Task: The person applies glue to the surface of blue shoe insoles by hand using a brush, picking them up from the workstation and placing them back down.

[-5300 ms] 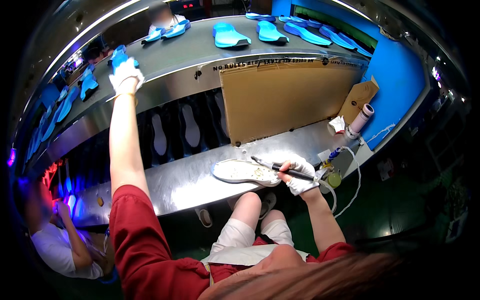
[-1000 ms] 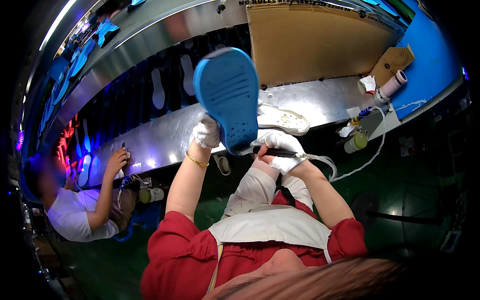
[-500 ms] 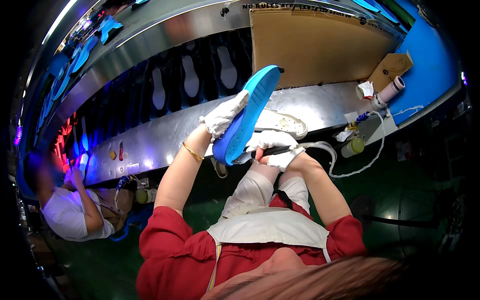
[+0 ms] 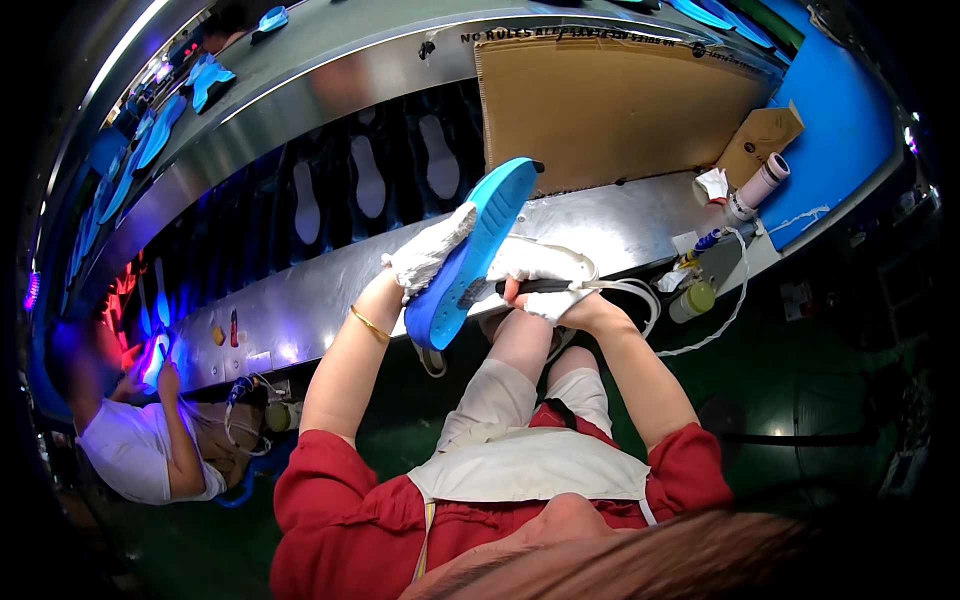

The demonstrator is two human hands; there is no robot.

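Observation:
My left hand (image 4: pixel 432 252), in a white glove, is closed round the edge of a blue shoe sole (image 4: pixel 468 262). The sole is held tilted above the bench's front edge, paler blue at its upper end and darker at its lower end. My right hand (image 4: pixel 545 272), gloved with bare fingertips showing, is closed on a black-handled tool (image 4: pixel 540 287). A pale tube (image 4: pixel 640 292) runs off to the right from that hand. The tool's tip meets or lies behind the sole's right edge; contact cannot be made out. My right hand partly hides a white sole lying on the bench.
A metal bench (image 4: pixel 640 215) crosses ahead, with dark racks holding grey sole shapes (image 4: pixel 368 178) and a cardboard sheet (image 4: pixel 620 115) behind. A pink bottle (image 4: pixel 765 178) and a yellow-green-lidded jar (image 4: pixel 693 300) are at right. Another person (image 4: pixel 150 440) works at far left.
The view has shifted slightly. My right hand has moved up along the blue sole, covering more of the white sole; less of the tool's tip shows. My left hand still grips the blue sole.

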